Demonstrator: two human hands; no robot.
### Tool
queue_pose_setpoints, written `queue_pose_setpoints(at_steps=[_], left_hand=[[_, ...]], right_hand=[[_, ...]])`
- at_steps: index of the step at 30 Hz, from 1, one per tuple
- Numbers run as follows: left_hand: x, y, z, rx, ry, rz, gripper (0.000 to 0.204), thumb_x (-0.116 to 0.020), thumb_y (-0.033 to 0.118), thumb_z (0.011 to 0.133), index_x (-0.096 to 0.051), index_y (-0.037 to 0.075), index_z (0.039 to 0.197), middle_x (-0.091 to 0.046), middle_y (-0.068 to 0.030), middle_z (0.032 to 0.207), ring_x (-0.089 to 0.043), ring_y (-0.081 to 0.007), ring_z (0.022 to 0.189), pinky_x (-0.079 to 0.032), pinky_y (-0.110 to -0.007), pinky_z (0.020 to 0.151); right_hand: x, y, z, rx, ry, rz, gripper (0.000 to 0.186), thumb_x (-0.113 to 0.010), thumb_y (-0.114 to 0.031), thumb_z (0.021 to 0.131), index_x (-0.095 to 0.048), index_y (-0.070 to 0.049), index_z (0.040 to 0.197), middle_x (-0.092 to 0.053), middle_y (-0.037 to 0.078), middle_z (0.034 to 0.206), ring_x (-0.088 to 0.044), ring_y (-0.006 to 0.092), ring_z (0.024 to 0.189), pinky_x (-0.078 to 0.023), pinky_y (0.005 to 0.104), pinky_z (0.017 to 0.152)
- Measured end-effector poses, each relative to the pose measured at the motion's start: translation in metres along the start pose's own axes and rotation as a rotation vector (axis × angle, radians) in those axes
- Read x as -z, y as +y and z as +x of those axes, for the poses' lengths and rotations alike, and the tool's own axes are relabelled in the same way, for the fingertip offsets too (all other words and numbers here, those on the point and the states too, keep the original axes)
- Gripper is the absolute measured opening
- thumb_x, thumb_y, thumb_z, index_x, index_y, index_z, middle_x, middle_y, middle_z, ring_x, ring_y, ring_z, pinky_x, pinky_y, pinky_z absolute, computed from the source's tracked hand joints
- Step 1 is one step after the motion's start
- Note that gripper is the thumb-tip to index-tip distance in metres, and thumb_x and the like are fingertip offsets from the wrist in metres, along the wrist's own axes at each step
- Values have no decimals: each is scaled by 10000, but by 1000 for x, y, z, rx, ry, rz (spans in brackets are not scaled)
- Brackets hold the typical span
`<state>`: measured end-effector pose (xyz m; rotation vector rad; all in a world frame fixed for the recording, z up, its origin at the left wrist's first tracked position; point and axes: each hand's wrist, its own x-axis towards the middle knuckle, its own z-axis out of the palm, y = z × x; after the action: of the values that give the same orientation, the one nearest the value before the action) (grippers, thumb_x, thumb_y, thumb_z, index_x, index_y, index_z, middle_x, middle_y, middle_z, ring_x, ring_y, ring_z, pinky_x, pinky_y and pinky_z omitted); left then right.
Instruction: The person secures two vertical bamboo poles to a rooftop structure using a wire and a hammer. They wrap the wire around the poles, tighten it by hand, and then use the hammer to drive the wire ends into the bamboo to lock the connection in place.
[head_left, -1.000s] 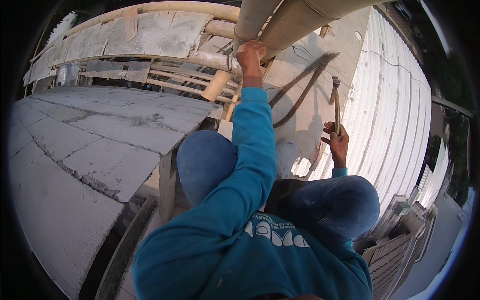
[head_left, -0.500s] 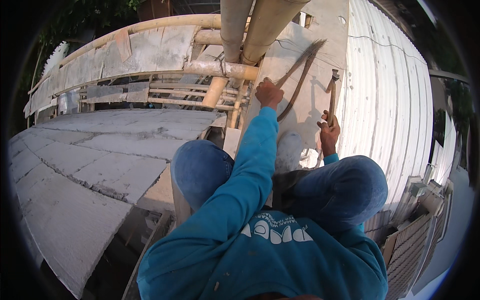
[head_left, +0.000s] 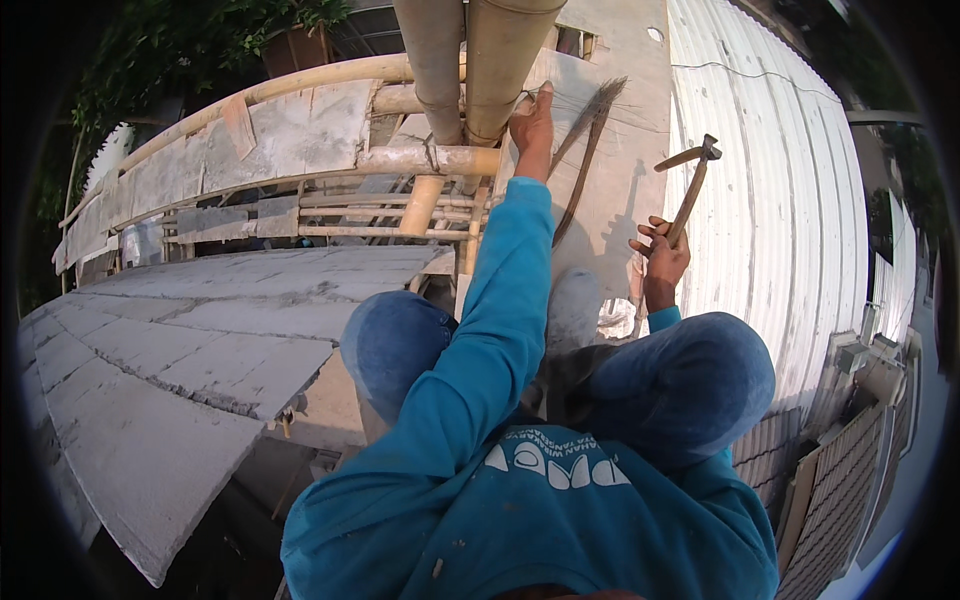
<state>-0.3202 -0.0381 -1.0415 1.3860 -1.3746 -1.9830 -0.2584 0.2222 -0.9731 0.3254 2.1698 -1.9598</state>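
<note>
My left hand (head_left: pixel 533 124) reaches forward beside the foot of the thick bamboo poles (head_left: pixel 505 70). Its thumb and fingers are drawn together at the tip; anything small between them is hard to make out. Just right of it, a bent bundle of thin tying wire (head_left: pixel 592 140) lies on the pale board (head_left: pixel 630 110), its loose ends fanned out. My right hand (head_left: pixel 665 262) grips one handle of a pair of pincers (head_left: pixel 690 195), with some fingers apart. The pincers point up, and their other handle swings out to the left.
White corrugated sheeting (head_left: pixel 770 180) runs along the right. On the left lie cracked grey slabs (head_left: pixel 180 350) with dark gaps below their edge. A horizontal bamboo rail (head_left: pixel 430 160) crosses by the poles. My bent knees (head_left: pixel 690 385) flank the narrow board.
My left hand has left the wire bundle and moved forward to the poles. My right hand has turned the pincers, and their handles now spread apart over the white sheeting.
</note>
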Motion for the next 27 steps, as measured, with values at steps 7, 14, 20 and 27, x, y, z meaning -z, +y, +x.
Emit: queue_pose_setpoints(at_steps=[7, 14, 20, 27], left_hand=[[-20, 4, 1, 51, 116, 154, 550, -760, 449, 777, -699, -63, 971, -703, -234, 959, -683, -348, 898, -525, -406, 822], [-45, 21, -4, 65, 326, 263, 390, -738, 291, 837, -669, -89, 897, -691, -258, 857, -691, -356, 837, -537, -418, 774], [-45, -30, 24, -133, 208, -447, 231, -683, 96, 879, -675, -68, 1041, -710, -154, 905, -666, -193, 806, -512, -295, 714], [-14, -23, 16, -292, 210, 311, 361, -734, 310, 845, -734, -24, 981, -726, -190, 911, -676, -241, 819, -505, -313, 777]], right_hand=[[10, 8, -2, 34, 10, -70, 169, -408, 117, 833, -506, 21, 932, -570, 172, 1078, -653, 239, 881, -613, 324, 593], [5, 9, 1, 0, -29, -125, 219, -399, 114, 829, -517, 17, 985, -561, 176, 1112, -654, 233, 887, -614, 327, 598], [9, 11, 0, -26, -92, -130, 230, -383, 112, 812, -519, 38, 982, -562, 171, 1102, -650, 229, 882, -619, 328, 593], [20, 20, -1, -50, -88, -92, 220, -400, 85, 841, -526, 32, 1013, -568, 148, 1085, -651, 209, 869, -625, 323, 611]])
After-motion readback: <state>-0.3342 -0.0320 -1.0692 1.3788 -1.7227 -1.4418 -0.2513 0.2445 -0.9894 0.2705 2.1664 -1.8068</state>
